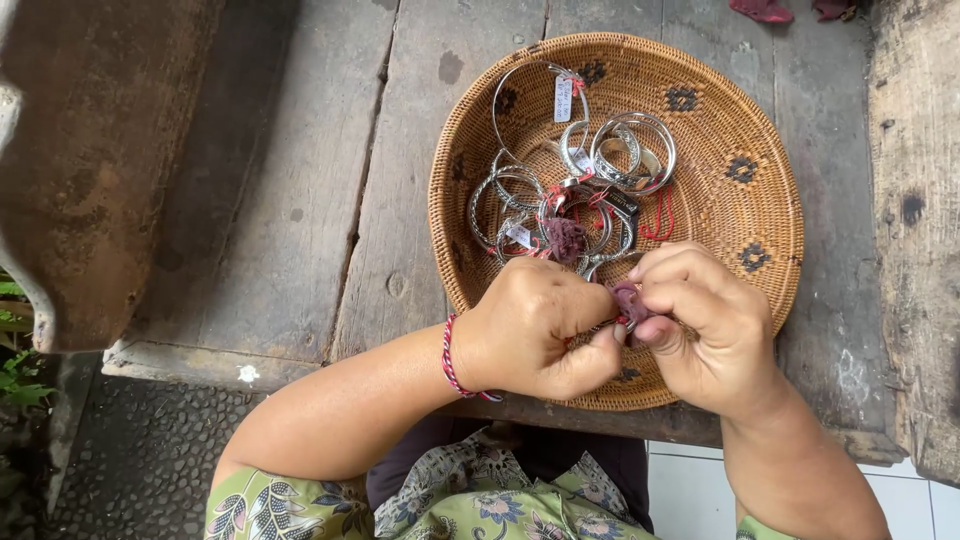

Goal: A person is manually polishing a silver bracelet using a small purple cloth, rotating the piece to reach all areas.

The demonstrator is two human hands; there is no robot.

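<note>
While silver bangles point(560, 195) lie heaped in the round woven basket point(760, 110), both hands, left hand point(535, 330) and right hand point(700, 320), pinch a small fuzzy maroon cloth point(629, 302); its direction unclear

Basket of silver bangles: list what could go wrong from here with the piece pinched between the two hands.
1. The left hand and right hand pinch a small maroon piece over the woven basket; if it slips, it might vanish among the bangles.
2. The silver bangles lie tangled with red strings and paper tags; pulling one could drag others out.
3. The basket's near rim seems to overhang the wooden bench; leaning on it might tip it.
</note>
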